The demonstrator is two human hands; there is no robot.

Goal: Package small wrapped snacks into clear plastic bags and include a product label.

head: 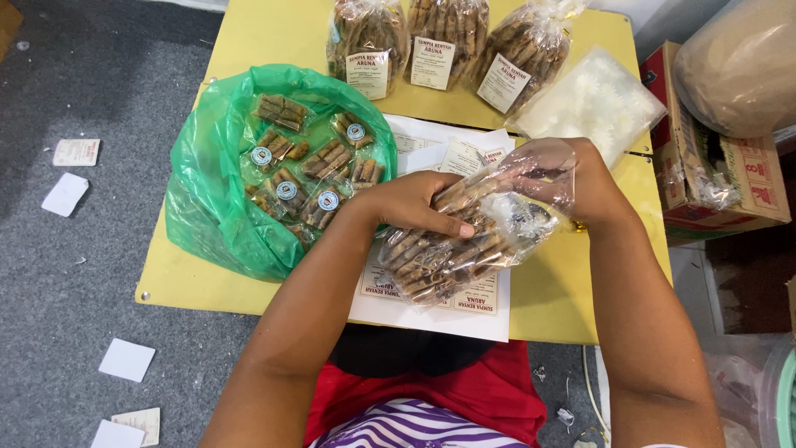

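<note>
A clear plastic bag [452, 253] packed with brown rolled snack sticks lies slanted over a sheet of paper labels [464, 311] on the small yellow table [249, 37]. My left hand [410, 203] presses on the bag's upper side, fingers curled over it. My right hand [580, 178] grips the bag's open top end, with loose plastic stretched over the fingers.
A green plastic bag [199, 191] at the left holds several small sealed snack packets. Three filled, labelled bags [439, 41] stand at the table's far edge, beside a clear packet [593, 99]. A cardboard box [713, 166] sits at the right. Paper cards lie on the grey floor [75, 274].
</note>
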